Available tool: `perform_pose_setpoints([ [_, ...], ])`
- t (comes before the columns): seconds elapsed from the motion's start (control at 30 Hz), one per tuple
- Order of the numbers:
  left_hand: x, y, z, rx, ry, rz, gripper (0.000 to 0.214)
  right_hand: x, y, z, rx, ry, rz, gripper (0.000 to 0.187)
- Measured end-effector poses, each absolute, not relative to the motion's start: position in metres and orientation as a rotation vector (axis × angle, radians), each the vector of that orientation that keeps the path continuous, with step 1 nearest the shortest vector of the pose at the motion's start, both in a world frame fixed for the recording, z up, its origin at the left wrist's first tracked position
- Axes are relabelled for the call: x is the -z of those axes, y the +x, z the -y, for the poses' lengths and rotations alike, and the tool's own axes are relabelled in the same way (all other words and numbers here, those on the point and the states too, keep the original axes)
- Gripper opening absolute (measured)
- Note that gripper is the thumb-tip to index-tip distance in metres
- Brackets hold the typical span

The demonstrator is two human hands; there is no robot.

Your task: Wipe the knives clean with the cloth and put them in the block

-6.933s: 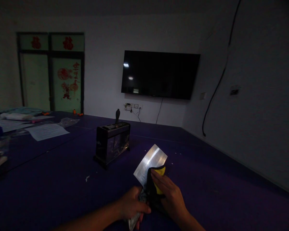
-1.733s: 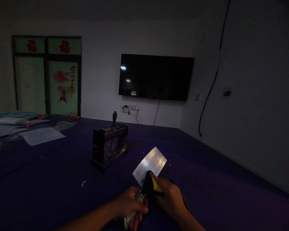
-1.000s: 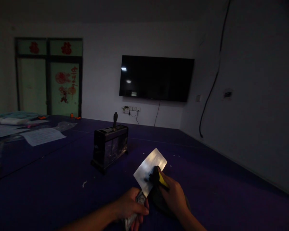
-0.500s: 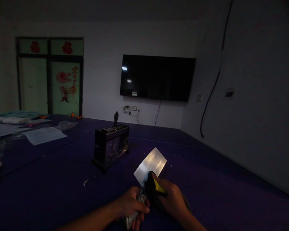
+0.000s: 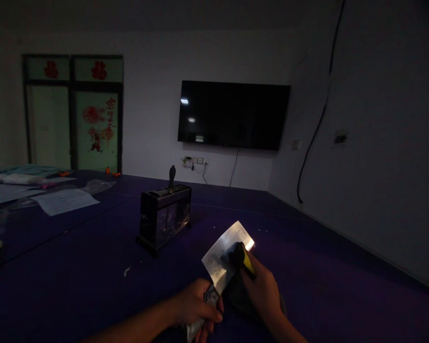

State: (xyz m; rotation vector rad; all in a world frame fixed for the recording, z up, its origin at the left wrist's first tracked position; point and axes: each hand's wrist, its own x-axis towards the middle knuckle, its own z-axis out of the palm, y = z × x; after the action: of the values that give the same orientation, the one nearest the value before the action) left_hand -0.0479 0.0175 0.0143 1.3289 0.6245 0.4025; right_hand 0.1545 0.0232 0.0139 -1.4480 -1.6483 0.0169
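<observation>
My left hand (image 5: 200, 307) is closed round the handle of a cleaver (image 5: 221, 252), and the handle has a crumpled greyish-white wrapping. The broad, shiny blade points up and away, tilted to the right, with a bright glint along its right end. In my right hand (image 5: 262, 286) is a black and yellow tool (image 5: 249, 263), its black end at the face of the blade. What kind of tool it is I cannot make out. A dark, soft-looking shape (image 5: 241, 297) lies under my right hand, partly hidden by it.
Left of the cleaver stands a black knife block (image 5: 166, 216) with clear-looking sides and one dark handle (image 5: 172, 177) sticking up. Papers (image 5: 67, 202) and plastic bags (image 5: 99, 186) lie at the left of the purple tabletop (image 5: 93, 267). White scraps (image 5: 126, 272) are scattered about. A television (image 5: 234, 116) hangs on the far wall.
My right hand has moved the black and yellow tool up and right across the blade, baring its lower part. The cleaver has shifted slightly right. My left hand keeps its hold.
</observation>
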Motion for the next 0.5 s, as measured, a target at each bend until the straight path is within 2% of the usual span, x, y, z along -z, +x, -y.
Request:
perform_pose_setpoints([
  [0.33,-0.0137,-0.0463,-0.0181,-0.427,1.344,-0.672,0.037,-0.0111,0.159,-0.0289,-0.085,-1.344,1.677,0.053],
  [0.5,-0.014,-0.0454,-0.0175,-0.452,1.318,-0.659,0.036,-0.0135,0.1554,-0.025,-0.116,-1.268,1.864,0.058],
])
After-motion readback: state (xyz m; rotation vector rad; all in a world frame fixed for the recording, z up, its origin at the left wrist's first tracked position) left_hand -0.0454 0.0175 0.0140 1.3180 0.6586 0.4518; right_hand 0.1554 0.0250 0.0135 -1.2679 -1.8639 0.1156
